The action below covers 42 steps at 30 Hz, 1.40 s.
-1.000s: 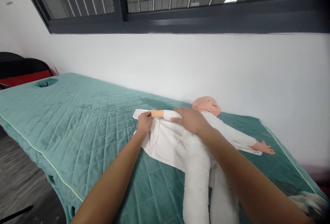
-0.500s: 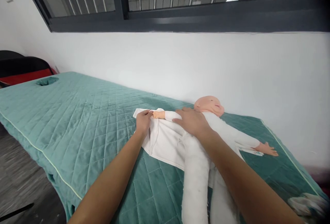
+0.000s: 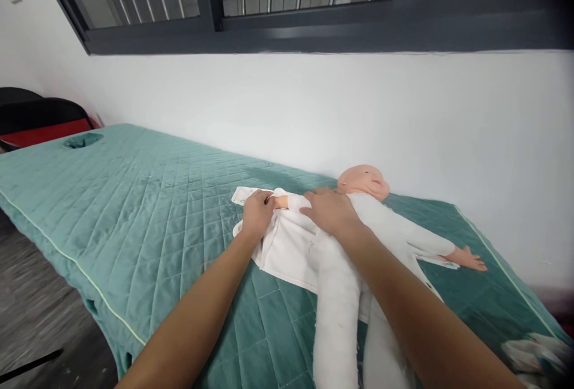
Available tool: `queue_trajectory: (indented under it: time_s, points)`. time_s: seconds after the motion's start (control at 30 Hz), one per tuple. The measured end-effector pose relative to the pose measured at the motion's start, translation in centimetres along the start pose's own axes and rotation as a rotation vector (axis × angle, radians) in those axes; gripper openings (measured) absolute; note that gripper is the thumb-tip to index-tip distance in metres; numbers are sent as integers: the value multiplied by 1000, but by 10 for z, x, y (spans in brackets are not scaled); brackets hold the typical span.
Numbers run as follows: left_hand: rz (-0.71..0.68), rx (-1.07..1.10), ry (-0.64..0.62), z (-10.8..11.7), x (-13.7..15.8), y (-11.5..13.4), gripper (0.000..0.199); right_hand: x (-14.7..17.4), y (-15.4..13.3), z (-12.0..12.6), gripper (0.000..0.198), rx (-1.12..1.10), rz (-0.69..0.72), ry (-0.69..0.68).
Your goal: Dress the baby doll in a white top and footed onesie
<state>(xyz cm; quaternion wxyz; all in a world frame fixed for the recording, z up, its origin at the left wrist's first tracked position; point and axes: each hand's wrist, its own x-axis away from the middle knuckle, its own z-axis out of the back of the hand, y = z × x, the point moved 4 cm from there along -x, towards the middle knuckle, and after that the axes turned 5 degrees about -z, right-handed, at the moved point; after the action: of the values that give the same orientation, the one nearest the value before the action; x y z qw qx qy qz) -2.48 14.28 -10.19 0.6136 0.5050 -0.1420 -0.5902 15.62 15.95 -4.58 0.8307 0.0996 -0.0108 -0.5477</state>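
A baby doll (image 3: 394, 221) with a soft white body lies on its back on a spread white baby garment (image 3: 291, 248). My left hand (image 3: 259, 213) is closed around the doll's hand, whose wrist shows past my fingertips. Across the doll's upper arm, near the shoulder, lies my right hand (image 3: 332, 210), its thumb and fingers bent around the white sleeve-like part. The doll's other arm (image 3: 430, 239) stretches out to the right, with part of the garment under it. Its white legs (image 3: 338, 311) point toward me, partly hidden by my right forearm.
Under everything is a bed with a green quilted cover (image 3: 156, 198) and a face hole (image 3: 83, 140) at the far left. A white wall (image 3: 269, 102) and barred window rise behind it. Crumpled white cloth (image 3: 536, 353) lies at the lower right; black-and-red chairs (image 3: 49, 123) stand far left.
My left hand has shifted slightly right and now covers the doll's hand, where earlier its fingertips were at the doll's fingers. My right hand has stayed nearly in place.
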Motion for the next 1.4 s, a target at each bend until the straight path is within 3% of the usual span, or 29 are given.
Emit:
queue_trajectory:
  time_s: [0.17,0.27,0.37,0.5,0.63,0.73,0.83,0.9,1.0,1.1,1.3,1.4]
  points:
    - [-229,-203,-113,-11,2,7,21,-3,-4,-3,33,8,-15,13]
    - [-389,-229,-220,-19,7,16,21,-8,-8,-7,36,-10,-20,-8]
    - [-452,-189,-277,-21,10,22,21,-14,-13,-10,37,-35,-32,-27]
    - [-356,-130,-207,-14,7,17,22,-13,-14,-4,36,-90,-9,-9]
    - [-133,-311,-62,-1,4,3,22,5,10,15,34,-215,-66,105]
    - [-35,-478,-53,3,6,-1,25,35,52,21,36,-378,-253,306]
    - [26,-563,-116,2,9,1,32,78,102,7,38,-540,-609,509]
    - [59,-579,-160,0,11,3,36,103,125,-11,42,-602,-861,473]
    - [80,-622,-165,0,13,7,39,120,134,-30,49,-640,-1021,228]
    - [86,-698,-139,3,15,9,43,122,130,-29,54,-606,-1034,131]
    - [193,-695,-252,6,18,3,54,120,129,-25,51,-741,-991,244]
    - [136,-621,-229,5,17,6,47,117,129,-35,57,-925,-998,273]
